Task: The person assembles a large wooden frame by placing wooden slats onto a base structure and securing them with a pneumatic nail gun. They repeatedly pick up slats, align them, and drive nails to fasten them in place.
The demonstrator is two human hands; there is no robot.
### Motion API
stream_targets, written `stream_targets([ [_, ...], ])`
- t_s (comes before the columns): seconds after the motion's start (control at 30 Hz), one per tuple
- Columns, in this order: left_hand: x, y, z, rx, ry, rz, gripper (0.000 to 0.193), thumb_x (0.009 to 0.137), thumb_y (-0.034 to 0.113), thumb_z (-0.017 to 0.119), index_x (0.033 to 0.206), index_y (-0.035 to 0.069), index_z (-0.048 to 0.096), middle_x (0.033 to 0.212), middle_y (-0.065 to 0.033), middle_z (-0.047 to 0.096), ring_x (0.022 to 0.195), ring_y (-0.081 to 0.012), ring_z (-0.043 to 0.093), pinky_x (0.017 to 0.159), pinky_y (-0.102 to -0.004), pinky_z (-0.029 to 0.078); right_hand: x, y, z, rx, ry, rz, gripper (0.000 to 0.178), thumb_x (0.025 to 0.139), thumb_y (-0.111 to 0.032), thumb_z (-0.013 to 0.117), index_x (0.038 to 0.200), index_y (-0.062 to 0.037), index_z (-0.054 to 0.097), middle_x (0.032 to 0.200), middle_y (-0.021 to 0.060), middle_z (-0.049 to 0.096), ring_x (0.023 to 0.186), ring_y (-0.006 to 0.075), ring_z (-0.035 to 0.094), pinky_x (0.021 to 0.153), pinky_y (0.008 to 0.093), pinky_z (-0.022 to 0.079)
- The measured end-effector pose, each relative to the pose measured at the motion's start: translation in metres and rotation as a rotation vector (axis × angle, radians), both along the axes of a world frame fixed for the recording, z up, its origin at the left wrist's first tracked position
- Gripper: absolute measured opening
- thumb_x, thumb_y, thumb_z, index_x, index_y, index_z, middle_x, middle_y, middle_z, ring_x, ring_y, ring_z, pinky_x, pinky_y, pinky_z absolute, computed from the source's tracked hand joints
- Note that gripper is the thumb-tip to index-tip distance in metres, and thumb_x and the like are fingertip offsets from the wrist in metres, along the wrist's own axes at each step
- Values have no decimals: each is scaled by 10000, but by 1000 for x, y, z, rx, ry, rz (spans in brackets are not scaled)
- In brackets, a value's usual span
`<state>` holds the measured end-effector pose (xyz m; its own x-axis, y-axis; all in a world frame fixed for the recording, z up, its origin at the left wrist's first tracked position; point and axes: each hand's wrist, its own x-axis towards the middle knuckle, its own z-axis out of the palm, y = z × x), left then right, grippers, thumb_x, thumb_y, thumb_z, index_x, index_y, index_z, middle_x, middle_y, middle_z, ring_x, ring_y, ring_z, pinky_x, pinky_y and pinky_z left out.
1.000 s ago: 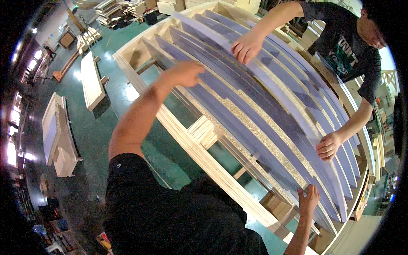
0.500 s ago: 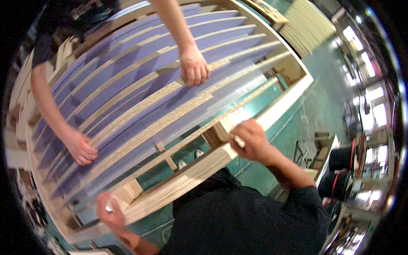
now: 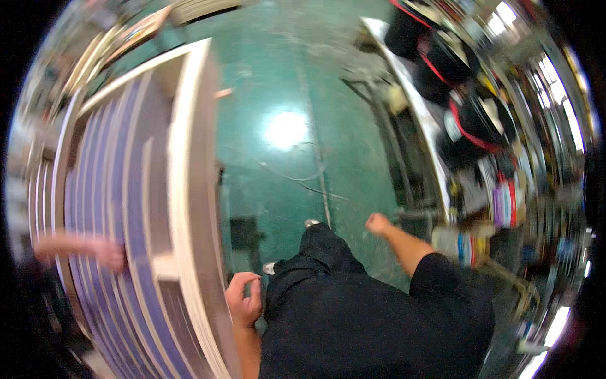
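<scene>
My left hand (image 3: 244, 300) hangs just right of the wooden frame (image 3: 182, 164), apart from it, with its fingers loosely curled and nothing visible in them. Out over the green floor, my right hand (image 3: 379, 224) is closed like a fist and no object shows in it. Inside the frame stand several purple-faced panels (image 3: 131, 208) with pale edges, side by side. Another person's hand (image 3: 112, 254), smeared by motion, is over these panels at the left.
A hose or cable (image 3: 290, 178) lies on the green floor (image 3: 265, 88) ahead of my shoes. Black buckets with red bands (image 3: 470, 126) line a white-edged bench (image 3: 416, 82) on the right. A small table (image 3: 136, 35) stands beyond the frame.
My view and body have turned to the right, so the frame now lies on my left. Both my hands have left the frame's near rail.
</scene>
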<state>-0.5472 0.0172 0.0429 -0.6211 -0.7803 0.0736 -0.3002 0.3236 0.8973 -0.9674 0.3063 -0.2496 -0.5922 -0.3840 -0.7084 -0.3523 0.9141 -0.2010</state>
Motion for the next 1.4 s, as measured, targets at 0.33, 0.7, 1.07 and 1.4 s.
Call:
stream_targets([
  [0.33,-35,39,-278,647,-511,-59,178,1003,189,659,961,16,671,763,-5,633,670,-86,552,624,-265,452,-204,195,72,-163,874,-584,456,835,-242,711,1206,-5,593,1165,249,655,1079,447,635,937,535,509],
  [0.7,-3,105,-226,535,-859,94,273,957,308,651,1019,44,686,886,-73,714,805,-198,665,732,-377,526,-355,450,-112,228,653,148,556,959,-370,624,1381,-8,611,1395,239,617,1320,367,555,1143,446,390],
  [1.07,-71,140,-202,486,-600,31,274,956,310,673,1094,74,689,1059,-147,728,998,-316,694,865,-426,541,-177,181,112,-264,-630,-1026,211,929,-283,703,914,-94,609,648,40,568,578,193,580,582,374,538],
  [1.4,60,34,59,163,-59,459,209,929,173,698,1068,18,700,978,-111,712,907,-171,661,830,-343,541,15,-181,236,-127,-178,1012,435,727,-192,797,1085,29,689,1009,271,725,960,454,701,826,454,561],
])
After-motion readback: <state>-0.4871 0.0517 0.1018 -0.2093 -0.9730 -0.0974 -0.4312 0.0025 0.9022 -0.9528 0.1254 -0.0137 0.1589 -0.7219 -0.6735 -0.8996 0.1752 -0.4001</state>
